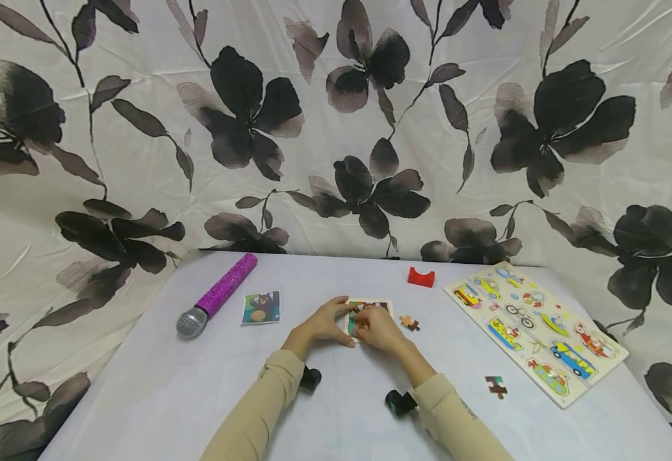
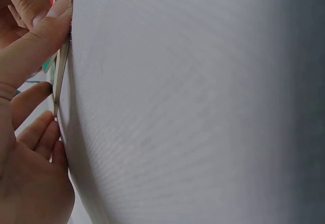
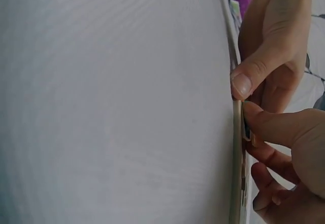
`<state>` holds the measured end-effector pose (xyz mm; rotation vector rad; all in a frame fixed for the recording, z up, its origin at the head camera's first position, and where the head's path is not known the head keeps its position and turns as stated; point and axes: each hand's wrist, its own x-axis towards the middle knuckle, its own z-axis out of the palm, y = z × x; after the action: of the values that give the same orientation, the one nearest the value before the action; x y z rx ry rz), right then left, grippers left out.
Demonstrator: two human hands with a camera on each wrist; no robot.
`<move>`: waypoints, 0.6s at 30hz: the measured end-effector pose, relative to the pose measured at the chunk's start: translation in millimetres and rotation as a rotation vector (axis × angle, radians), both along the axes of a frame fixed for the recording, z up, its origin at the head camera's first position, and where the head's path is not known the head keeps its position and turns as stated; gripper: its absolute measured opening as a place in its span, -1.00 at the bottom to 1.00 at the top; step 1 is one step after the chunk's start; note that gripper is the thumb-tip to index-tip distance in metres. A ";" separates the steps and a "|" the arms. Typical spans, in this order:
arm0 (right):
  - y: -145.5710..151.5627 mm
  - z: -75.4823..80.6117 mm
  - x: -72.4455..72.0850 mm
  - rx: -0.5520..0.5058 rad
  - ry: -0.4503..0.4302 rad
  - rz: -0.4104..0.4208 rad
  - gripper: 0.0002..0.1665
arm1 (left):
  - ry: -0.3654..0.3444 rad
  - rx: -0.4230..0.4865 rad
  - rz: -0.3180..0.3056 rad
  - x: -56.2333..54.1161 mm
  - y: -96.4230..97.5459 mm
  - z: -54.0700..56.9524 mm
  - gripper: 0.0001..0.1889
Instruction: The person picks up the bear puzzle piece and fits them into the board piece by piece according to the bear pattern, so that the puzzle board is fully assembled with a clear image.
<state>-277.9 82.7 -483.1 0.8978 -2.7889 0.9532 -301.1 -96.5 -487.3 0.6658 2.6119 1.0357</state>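
Observation:
A small jigsaw puzzle board [image 1: 390, 308] with a pale rim lies flat in the middle of the table, partly covered by both hands. My left hand [image 1: 326, 322] holds it from the left, thumb at the near edge and fingers toward the far edge. Over the board, my right hand [image 1: 377, 328] pinches a small dark puzzle piece [image 3: 247, 127] between thumb and fingers, low against the surface. To the right of the board lies a loose orange-brown puzzle piece [image 1: 409, 323]. Another loose puzzle piece [image 1: 495, 387], brown and teal, is farther right and nearer.
Left of the hands are a bear picture card [image 1: 261, 308] and a glittery purple microphone [image 1: 221, 294]. A red arched block [image 1: 421, 277] stands toward the back. A large vehicle peg puzzle [image 1: 534, 326] takes up the right side. Floral cloth [image 1: 365, 128] hangs behind the table.

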 end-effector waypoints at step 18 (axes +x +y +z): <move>-1.4 10.3 11.2 0.291 0.043 -0.002 -0.62 | 0.016 -0.016 0.008 2.7 1.6 2.3 -0.10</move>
<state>-266.7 81.3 -472.8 0.9323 -2.9379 0.5270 -298.3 -94.9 -485.0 0.6627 2.6357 1.0149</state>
